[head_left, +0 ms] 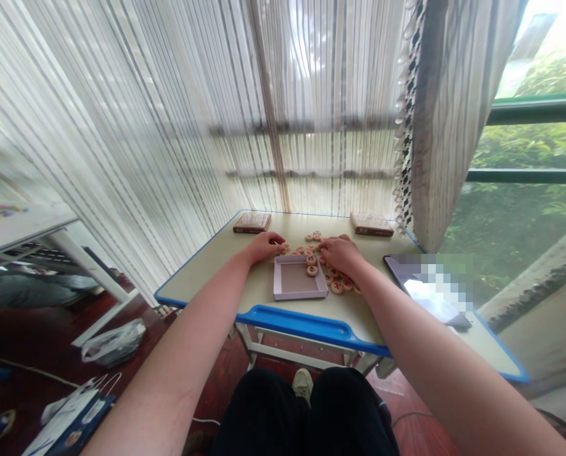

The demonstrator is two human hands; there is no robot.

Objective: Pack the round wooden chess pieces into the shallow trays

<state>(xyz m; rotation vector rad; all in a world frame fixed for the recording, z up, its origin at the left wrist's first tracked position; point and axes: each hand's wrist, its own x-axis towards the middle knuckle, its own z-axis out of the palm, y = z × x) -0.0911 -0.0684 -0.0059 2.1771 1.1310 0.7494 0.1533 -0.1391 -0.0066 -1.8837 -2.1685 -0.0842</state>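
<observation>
Round wooden Chinese chess pieces with red and dark characters lie loosely around a shallow white open box (277, 282) on the table. Two stacked-looking dark-marked pieces (312, 271) sit at the box's right side. My left hand (265, 246) rests beyond the box's back left corner, its slightly bent fingers apart beside a light piece (286, 247). Over the pieces to the right of the box lies my right hand (340, 251), fingers reaching left toward the middle pieces (300, 251). Its palm hides some pieces. A red-marked piece (336, 287) shows below my right wrist.
Two flat brown boxes (253, 222) (372, 224) lie at the table's back corners. A tablet-like device (420, 288) is at the right. A blue raised tray edge (296, 322) runs along the front. String curtains (168, 126) hang behind; another table (40, 221) stands at the left.
</observation>
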